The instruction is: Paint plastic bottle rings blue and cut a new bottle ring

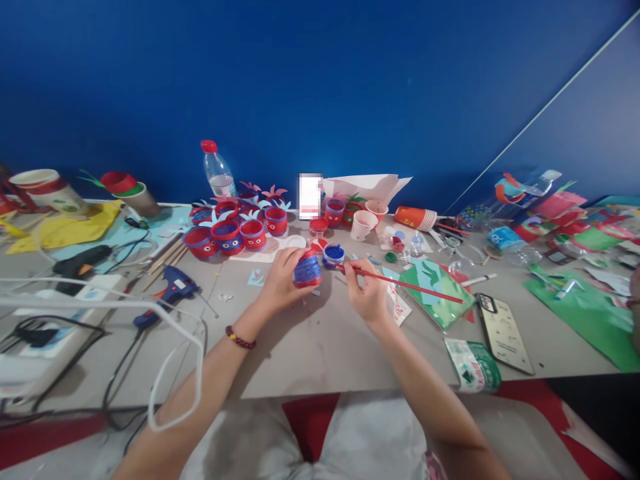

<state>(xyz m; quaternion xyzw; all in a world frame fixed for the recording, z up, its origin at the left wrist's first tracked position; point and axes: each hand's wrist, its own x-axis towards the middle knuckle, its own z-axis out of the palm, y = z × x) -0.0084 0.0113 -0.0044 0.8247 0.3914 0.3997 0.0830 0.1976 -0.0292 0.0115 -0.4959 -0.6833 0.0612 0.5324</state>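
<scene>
My left hand (281, 279) is closed around a small cup (307, 269) painted blue and red, tilted on its side above the table. In my right hand (367, 288) is a red-handled paintbrush (415, 287), pinched near its front end. The brush's tip is by the rim of a small pot of blue paint (333, 254), just right of the cup. Behind that pot stands a pot of red paint (319, 227). Several finished-looking red and blue cups with eyes and paper leaves (253, 233) are grouped to the left.
A blue glue gun (173, 291), a power strip (55, 347) and white cables lie at the left. On the right are green paper sheets (435, 290), a phone (505, 332) and a green packet (473, 365). A plastic bottle (218, 172) stands by the blue wall.
</scene>
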